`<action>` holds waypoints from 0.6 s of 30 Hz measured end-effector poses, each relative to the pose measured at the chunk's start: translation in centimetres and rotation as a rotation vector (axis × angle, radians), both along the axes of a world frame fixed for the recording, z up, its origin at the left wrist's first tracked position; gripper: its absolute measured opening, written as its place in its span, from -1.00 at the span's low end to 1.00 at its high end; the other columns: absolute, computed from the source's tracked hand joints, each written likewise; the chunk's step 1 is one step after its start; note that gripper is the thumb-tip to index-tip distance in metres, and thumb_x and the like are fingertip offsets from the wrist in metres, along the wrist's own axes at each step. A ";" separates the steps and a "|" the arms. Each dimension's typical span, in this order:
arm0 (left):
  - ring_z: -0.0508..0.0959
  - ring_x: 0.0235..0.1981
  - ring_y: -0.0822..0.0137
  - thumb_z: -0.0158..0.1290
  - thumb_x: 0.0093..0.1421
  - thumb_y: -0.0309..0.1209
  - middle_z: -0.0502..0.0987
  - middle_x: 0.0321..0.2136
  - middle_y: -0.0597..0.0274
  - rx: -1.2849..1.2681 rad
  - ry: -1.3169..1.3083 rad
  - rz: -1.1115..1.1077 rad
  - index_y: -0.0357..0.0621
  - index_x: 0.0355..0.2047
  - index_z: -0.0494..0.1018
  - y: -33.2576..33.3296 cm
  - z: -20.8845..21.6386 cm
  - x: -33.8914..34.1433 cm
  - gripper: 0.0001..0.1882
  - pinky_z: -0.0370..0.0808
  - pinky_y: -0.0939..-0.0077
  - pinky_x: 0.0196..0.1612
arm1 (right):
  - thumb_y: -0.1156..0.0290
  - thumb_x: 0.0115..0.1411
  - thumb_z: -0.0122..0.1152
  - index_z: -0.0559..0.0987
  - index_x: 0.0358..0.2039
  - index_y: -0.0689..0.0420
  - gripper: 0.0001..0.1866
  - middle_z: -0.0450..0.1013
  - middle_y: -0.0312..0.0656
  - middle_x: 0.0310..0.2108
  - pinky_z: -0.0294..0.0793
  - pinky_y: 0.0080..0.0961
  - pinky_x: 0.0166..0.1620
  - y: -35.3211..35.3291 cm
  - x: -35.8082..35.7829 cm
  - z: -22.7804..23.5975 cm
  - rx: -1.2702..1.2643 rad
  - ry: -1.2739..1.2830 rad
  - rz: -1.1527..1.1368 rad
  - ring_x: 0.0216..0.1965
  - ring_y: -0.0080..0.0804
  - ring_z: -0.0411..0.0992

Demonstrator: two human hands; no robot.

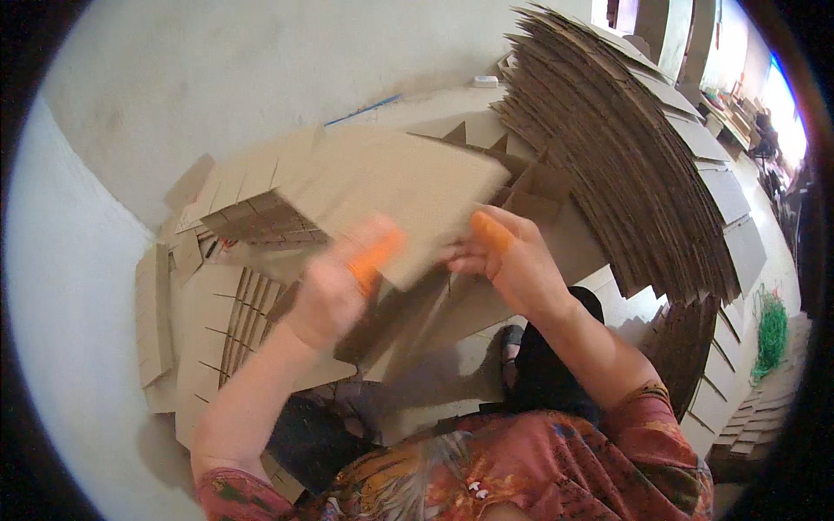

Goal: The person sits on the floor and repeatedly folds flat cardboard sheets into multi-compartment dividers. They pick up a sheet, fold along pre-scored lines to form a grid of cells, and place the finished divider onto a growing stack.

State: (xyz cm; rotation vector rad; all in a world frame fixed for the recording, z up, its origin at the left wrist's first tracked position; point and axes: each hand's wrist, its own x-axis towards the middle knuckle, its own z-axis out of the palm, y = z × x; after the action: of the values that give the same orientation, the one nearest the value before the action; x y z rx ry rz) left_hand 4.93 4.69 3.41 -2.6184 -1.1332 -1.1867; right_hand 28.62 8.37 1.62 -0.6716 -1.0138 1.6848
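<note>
A flat tan cardboard sheet (391, 187), slightly smeared by motion, is held up in front of me. My left hand (334, 278) is closed on its near left edge, with an orange cover on the thumb. My right hand (504, 252) has its fingers bent in at the sheet's right edge, the thumb in an orange cover too; its fingertips are partly hidden. Behind and beneath the sheet, upright cardboard dividers (534, 187) cross one another. Slotted cardboard strips stand in a bundle (261, 217) to the left, and more slotted strips (239, 326) lie nearer to me.
A tall curved stack of cardboard pieces (625, 156) rises at the right. Green twine (770, 334) lies beyond it. Against the pale wall (261, 69) are a thin blue strip (365, 109) and a small white block (486, 82). My foot (511, 347) shows below the cardboard.
</note>
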 end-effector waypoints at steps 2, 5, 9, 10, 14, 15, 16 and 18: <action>0.45 0.00 0.01 0.18 -0.01 -0.47 0.43 -0.02 -0.07 -0.154 0.041 -0.180 -0.29 -0.08 0.44 -1.8 -0.3 1.7 -0.56 0.44 0.34 0.03 | 0.43 0.21 0.05 0.50 -0.13 0.28 -0.74 0.50 -0.18 -0.27 0.46 -0.56 -0.23 0.6 -0.3 -1.0 -0.008 0.003 -0.103 -0.29 -0.47 0.46; 0.50 -0.11 0.21 0.18 0.04 -0.44 0.49 -0.12 0.06 -0.069 -0.105 0.127 -0.28 -0.04 0.41 -0.8 -0.1 -1.1 -0.55 0.48 0.43 -0.08 | 0.51 0.18 0.04 0.53 -0.21 0.26 -0.81 0.50 -0.28 -0.32 0.42 -0.59 -0.25 -0.4 0.7 0.2 0.210 -0.038 -0.200 -0.32 -0.56 0.42; 0.53 -0.34 0.41 0.12 0.12 -0.45 0.53 -0.35 0.21 -0.253 -0.540 0.498 -0.31 -0.07 0.42 1.9 2.0 -6.7 -0.64 0.53 0.55 -0.27 | 0.59 0.15 0.08 0.51 -0.22 0.30 -0.82 0.53 -0.27 -0.37 0.42 -0.60 -0.28 -2.5 3.1 1.6 0.615 -0.344 -0.291 -0.35 -0.61 0.42; 0.53 -0.36 0.43 0.11 0.13 -0.45 0.54 -0.36 0.21 -0.335 -0.634 0.450 -0.31 -0.07 0.41 2.8 1.4 -8.6 -0.65 0.52 0.56 -0.28 | 0.59 0.15 0.08 0.51 -0.21 0.30 -0.82 0.53 -0.25 -0.38 0.42 -0.60 -0.30 -3.0 3.2 1.7 0.711 -0.412 -0.293 -0.37 -0.61 0.42; 0.52 -0.38 0.46 0.09 0.15 -0.46 0.55 -0.37 0.21 -0.638 -0.646 0.477 -0.34 -0.11 0.43 4.0 -1.4 -10.4 -0.69 0.50 0.60 -0.27 | 0.63 0.13 0.07 0.51 -0.20 0.25 -0.80 0.52 -0.10 -0.44 0.43 -0.57 -0.37 -3.8 3.3 0.9 0.865 -0.663 -0.267 -0.45 -0.53 0.46; 0.53 -0.37 0.47 0.09 0.15 -0.46 0.55 -0.36 0.21 -0.620 -0.669 0.471 -0.34 -0.12 0.43 4.1 -1.5 -10.4 -0.71 0.49 0.60 -0.27 | 0.61 0.12 0.08 0.52 -0.22 0.22 -0.81 0.51 -0.06 -0.45 0.43 -0.55 -0.38 -3.8 3.2 0.3 0.818 -0.608 -0.258 -0.46 -0.39 0.49; 0.53 -0.36 0.47 0.09 0.15 -0.47 0.56 -0.35 0.21 -0.601 -0.692 0.466 -0.34 -0.14 0.44 4.1 -1.6 -10.4 -0.72 0.48 0.60 -0.27 | 0.60 0.12 0.09 0.53 -0.23 0.22 -0.82 0.50 -0.05 -0.46 0.42 -0.53 -0.39 -3.7 3.3 -0.5 0.846 -0.669 -0.269 -0.47 -0.35 0.49; 0.53 -0.35 0.48 0.08 0.15 -0.49 0.56 -0.34 0.21 -0.555 -0.737 0.463 -0.35 -0.17 0.45 4.0 -1.5 -10.4 -0.75 0.47 0.61 -0.28 | 0.57 0.11 0.12 0.53 -0.25 0.23 -0.83 0.49 -0.03 -0.48 0.41 -0.50 -0.41 -3.6 3.4 -1.8 0.908 -0.784 -0.286 -0.49 -0.27 0.48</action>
State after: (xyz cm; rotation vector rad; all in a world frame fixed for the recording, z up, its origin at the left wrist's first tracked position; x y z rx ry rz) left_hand -5.50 8.67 1.95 -1.9795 -2.3181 -1.9884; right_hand 32.05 4.78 -0.17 -0.7949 -1.9345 0.5400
